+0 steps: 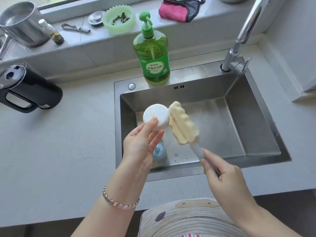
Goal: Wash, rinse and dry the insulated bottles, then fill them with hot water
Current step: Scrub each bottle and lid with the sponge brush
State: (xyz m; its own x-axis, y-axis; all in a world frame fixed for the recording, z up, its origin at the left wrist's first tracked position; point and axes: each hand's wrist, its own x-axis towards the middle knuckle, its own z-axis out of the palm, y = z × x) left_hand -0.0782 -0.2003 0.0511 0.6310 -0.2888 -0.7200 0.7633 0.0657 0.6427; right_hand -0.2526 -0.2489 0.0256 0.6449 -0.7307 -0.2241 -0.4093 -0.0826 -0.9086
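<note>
Over the steel sink point(253, 117) my left hand point(142, 142) holds a round white bottle lid point(156, 117) between thumb and fingers. My right hand point(224, 173) grips the handle of a sponge bottle brush point(183, 124), whose cream foam head lies against the lid's right side. A light blue bottle point(159, 150) stands in the sink's near-left corner, partly hidden behind my left hand.
A green dish soap pump bottle point(152, 53) stands on the sink's back rim. The chrome tap point(242, 36) rises at the back right. A black electric kettle point(25, 88) sits on the counter at left. The windowsill holds a steel pot point(22, 23), a green dish point(119, 18) and a pink cloth point(176, 11).
</note>
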